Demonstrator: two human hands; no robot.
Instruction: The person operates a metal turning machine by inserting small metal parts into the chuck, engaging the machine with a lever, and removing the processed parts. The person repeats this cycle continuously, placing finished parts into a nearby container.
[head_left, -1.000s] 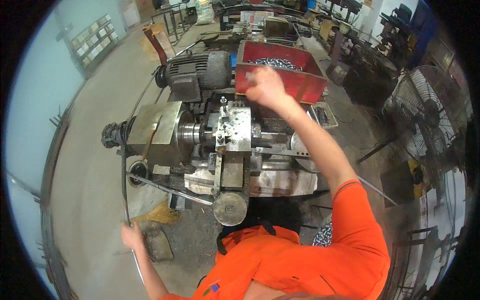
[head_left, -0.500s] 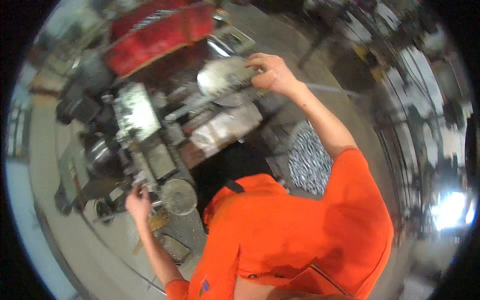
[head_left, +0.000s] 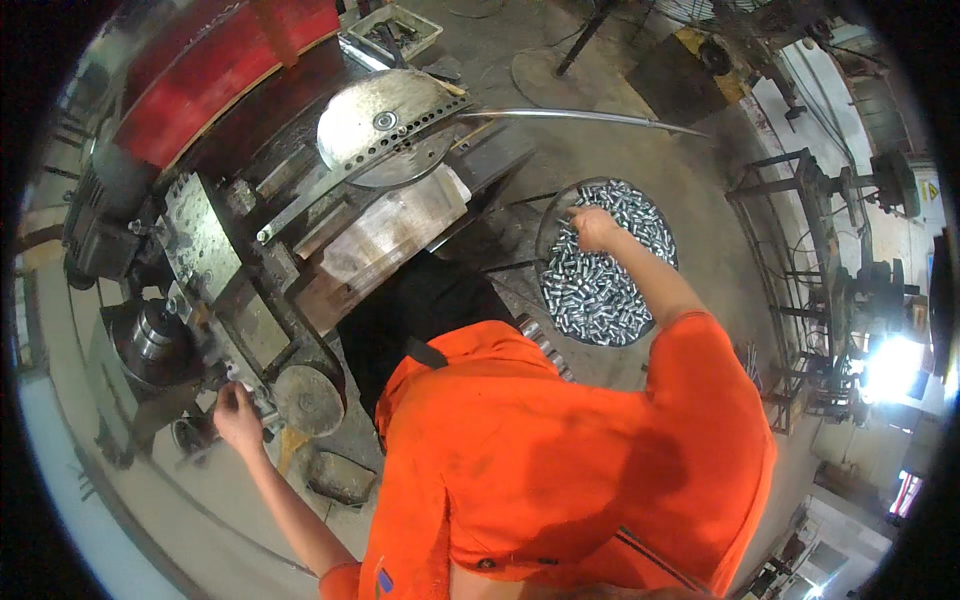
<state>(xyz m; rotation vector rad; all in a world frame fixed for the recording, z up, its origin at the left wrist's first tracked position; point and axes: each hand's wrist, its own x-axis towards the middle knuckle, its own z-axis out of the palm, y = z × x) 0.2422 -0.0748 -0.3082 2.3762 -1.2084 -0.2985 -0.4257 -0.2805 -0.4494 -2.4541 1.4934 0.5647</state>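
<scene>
My right hand is over the far-left part of a round tray heaped with short shiny metal cylinders. Its fingers are curled down toward the pieces, and whatever they pinch is hidden. On the left, my left hand is at the near end of a machine, beside a grey round disc. The thumb and fingers there are drawn together next to a small metal fitting; what lies between them is too small to make out.
A large round plate with a perforated bar stands ahead, and a long thin rod reaches right from it. Behind is a red bin. A metal chuck sits at left; racks line the right.
My right hand has left the round plate with the bar and come right and nearer, over the tray of cylinders. My left hand stays by the machine's near end. The view has shifted.
</scene>
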